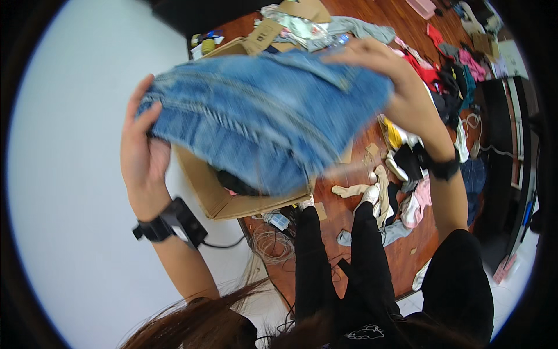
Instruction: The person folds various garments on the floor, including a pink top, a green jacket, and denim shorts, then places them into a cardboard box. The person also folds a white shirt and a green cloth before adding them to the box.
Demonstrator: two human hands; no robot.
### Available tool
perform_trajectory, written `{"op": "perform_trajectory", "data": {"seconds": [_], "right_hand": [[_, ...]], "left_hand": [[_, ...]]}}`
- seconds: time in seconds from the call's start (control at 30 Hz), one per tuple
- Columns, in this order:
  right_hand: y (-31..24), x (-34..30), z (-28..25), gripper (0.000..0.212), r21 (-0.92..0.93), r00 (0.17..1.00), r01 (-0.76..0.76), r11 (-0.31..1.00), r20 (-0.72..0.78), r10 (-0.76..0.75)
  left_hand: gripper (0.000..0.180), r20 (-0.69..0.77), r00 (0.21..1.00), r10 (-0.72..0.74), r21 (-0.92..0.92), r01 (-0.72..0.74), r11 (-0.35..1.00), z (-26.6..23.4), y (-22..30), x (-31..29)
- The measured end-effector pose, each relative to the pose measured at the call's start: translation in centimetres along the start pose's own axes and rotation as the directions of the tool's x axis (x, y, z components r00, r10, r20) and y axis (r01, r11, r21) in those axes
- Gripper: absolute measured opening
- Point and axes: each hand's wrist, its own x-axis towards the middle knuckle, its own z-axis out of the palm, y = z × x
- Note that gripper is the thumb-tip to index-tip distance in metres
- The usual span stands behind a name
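Observation:
A blue denim garment (267, 116) is held up in front of me, spread between both hands and blurred at its right side. My left hand (141, 151) grips its left edge, fingers curled over the hem. My right hand (378, 64) holds the top right edge, fingers pinched on the fabric. The garment hangs over an open cardboard box (212, 195) and hides most of its inside; something dark shows in the box under the denim.
A wooden table (354, 232) carries a heap of mixed clothes (447, 87), pale socks (372, 189), cardboard scraps (264, 35) and a tangle of thin wire (270, 244). A black cable (224, 244) runs from my left wrist band. Dark furniture (511, 157) stands at the right.

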Motion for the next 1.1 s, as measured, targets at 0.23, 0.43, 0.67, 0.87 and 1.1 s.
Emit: {"op": "perform_trajectory", "data": {"seconds": [0.23, 0.43, 0.67, 0.87, 1.1], "right_hand": [[-0.9, 13.9, 10.1, 0.046, 0.081, 0.942, 0.335, 0.939, -0.064, -0.331], [0.1, 11.3, 19.2, 0.053, 0.060, 0.940, 0.340, 0.939, -0.013, -0.340], [10.7, -4.0, 33.6, 0.052, -0.315, 0.864, 0.023, 0.949, 0.484, 0.140], [14.9, -13.9, 42.0, 0.044, -0.531, 0.412, -0.171, 0.830, 0.727, 0.549], [12.3, -11.2, 43.6, 0.052, 0.247, -0.095, -0.952, -0.183, 0.329, 0.939]], "left_hand": [[0.033, -0.262, 0.878, 0.401, 0.021, -0.410, 0.912, -11.8, 3.2, 2.0], [0.033, -0.360, 0.879, 0.312, 0.058, -0.313, 0.948, -19.8, -3.8, -2.6], [0.024, -0.305, 0.945, 0.114, 0.751, 0.166, 0.639, -26.3, -26.1, -8.4], [0.029, -0.620, 0.686, -0.381, 0.629, 0.725, 0.281, -29.5, -41.2, -11.2], [0.020, -0.555, 0.628, -0.546, 0.377, 0.775, 0.507, -30.7, -41.2, -11.4]]}}
